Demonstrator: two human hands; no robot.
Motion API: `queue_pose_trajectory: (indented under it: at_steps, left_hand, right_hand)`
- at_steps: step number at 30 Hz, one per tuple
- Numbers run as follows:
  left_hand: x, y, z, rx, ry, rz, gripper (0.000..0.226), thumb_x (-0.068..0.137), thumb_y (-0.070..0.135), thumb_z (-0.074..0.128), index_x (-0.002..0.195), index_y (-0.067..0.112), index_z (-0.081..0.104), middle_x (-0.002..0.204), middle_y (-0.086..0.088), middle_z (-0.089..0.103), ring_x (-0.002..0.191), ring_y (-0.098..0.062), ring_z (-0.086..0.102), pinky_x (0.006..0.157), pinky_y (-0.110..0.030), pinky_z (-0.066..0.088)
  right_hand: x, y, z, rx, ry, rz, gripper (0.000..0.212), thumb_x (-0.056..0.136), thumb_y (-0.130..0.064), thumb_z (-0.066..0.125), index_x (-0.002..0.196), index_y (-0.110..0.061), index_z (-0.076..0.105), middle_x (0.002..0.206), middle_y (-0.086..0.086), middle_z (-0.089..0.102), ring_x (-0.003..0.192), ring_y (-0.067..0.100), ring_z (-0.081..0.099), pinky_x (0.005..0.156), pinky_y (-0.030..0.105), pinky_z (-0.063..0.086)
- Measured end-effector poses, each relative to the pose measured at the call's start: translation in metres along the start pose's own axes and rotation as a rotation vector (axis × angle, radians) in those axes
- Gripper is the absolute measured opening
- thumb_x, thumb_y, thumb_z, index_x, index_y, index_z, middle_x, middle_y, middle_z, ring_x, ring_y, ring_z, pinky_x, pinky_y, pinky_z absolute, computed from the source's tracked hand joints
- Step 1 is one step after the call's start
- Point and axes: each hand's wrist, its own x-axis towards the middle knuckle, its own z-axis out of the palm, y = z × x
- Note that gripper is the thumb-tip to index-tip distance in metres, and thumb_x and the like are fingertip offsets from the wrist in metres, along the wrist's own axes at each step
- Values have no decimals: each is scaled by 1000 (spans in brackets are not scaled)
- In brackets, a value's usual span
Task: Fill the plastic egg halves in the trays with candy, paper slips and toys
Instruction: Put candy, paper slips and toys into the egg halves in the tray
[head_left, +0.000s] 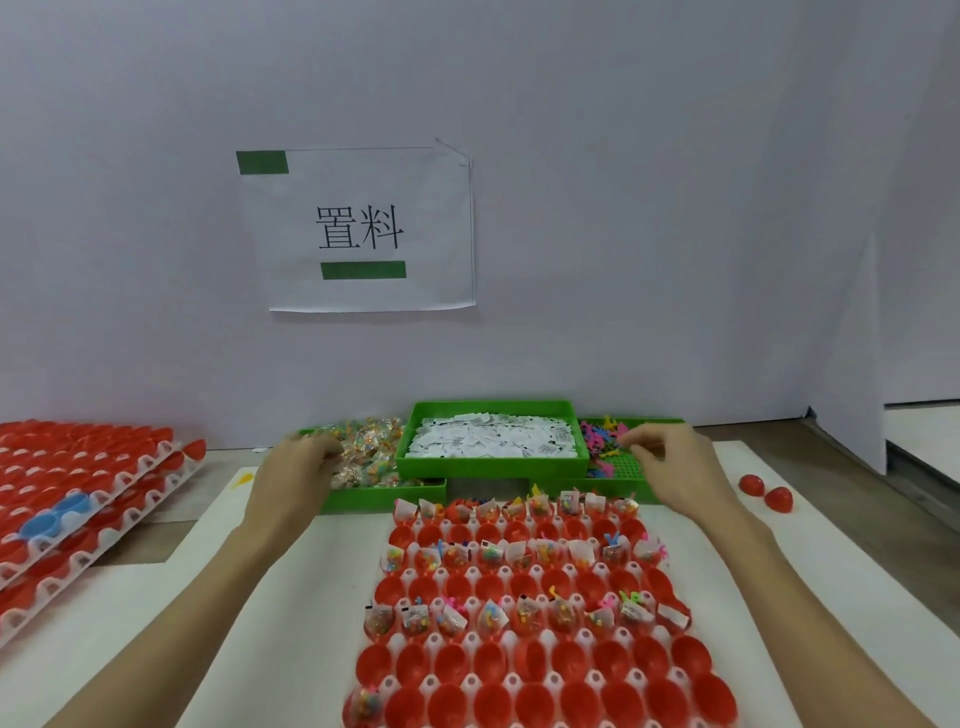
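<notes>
along the left edge of the frame sit stacked white trays of red egg halves (78, 493), with a couple of blue halves (57, 517) lying among them. just right of that stack, my left hand (296, 470) reaches up into the green candy bin (384, 491) at centre-left, fingers curled down into the wrapped candy (371, 452); i cannot tell whether it has actually hold of a piece, since the fingertips are blurred and sunk in the pile.

in the upper middle of the frame a paper sign (363, 228) with two printed characters and green tape is fixed to the wall. below it, the raised green bin of paper slips (493, 441) sits between the other two bins, resting on their inner edges.

in the lower middle, the white working tray (530, 613) holds rows of red egg halves (540, 660). alternate rows look filled with candy bags, slips and small coloured toys; the rows between them, and most of the nearest ones, show bare red cups.

right of centre, my right hand (670, 462) hovers over the green toy bin (623, 467), fingers bent with thumb and forefinger drawn together over the coloured toys (600, 439); whether they pinch one i cannot tell.

at the far right, two loose red halves (766, 491) lie on the white table surface (831, 597).
</notes>
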Motion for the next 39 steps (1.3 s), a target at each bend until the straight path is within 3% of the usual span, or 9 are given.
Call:
queue_pose_trajectory:
  at_steps: [5,8,11,13,19,23,28,33,39]
  left_hand:
    - [-41,33,-21,-504,121,-128,9,88,7,78,92,16,80,80,15,75,74,4,69,70,-4,48]
    - [-67,51,-32,-771,51,-278,15,86,9,81,93,23,81,83,9,79,79,-4,74,74,-9,55]
    - [-90,64,-45,-984,-15,-395,20,84,5,82,94,23,82,88,1,80,84,-14,76,76,-14,58]
    - [-102,71,-50,-1061,-43,-444,20,83,6,82,90,24,84,88,-2,81,84,-15,77,74,-14,58]
    - [-121,77,-53,-1098,-72,-418,30,86,2,77,86,31,84,87,-2,81,81,-14,77,73,-14,58]
    - [-122,76,-53,-1088,-106,-385,32,87,0,76,85,31,84,88,-2,81,82,-15,77,74,-15,58]
    - [-123,75,-53,-1084,-105,-377,31,86,0,76,86,30,84,88,-2,81,82,-15,77,75,-16,59]
    - [-123,76,-53,-1078,-105,-372,30,86,0,76,86,29,84,89,-2,81,82,-15,77,74,-16,59]
    - [-123,77,-56,-1071,-113,-358,31,86,0,76,85,30,84,89,-2,81,83,-15,77,75,-16,59]
  right_hand:
    - [-2,16,16,-151,-162,-70,39,105,-1,43,130,-16,70,143,3,62,137,22,52,116,34,37]
    - [-3,16,21,-153,-261,-77,44,106,-2,39,138,-20,63,149,0,56,133,18,55,111,31,41]
    - [-3,15,22,-123,-282,-80,41,107,-9,41,139,-24,62,146,-3,58,94,14,70,80,19,54]
    - [-2,14,19,-93,-273,-81,36,107,-10,45,133,-23,66,141,-4,62,115,15,65,95,26,48]
    - [2,16,15,-105,-261,-74,28,103,-10,57,125,-17,73,131,-2,69,127,16,59,111,36,46]
    - [5,17,16,-95,-214,-72,24,97,-10,66,118,-16,76,121,-1,73,113,14,65,104,34,51]
    - [5,20,16,-46,-170,-88,18,92,-11,74,108,-19,79,103,-7,74,87,-5,59,87,19,47]
    - [4,22,16,53,-139,-50,15,87,-11,78,99,-20,80,96,-8,75,93,6,68,88,26,54]
    - [5,24,17,126,-74,-42,16,84,-14,82,85,-28,78,87,-12,74,86,3,67,74,18,49]
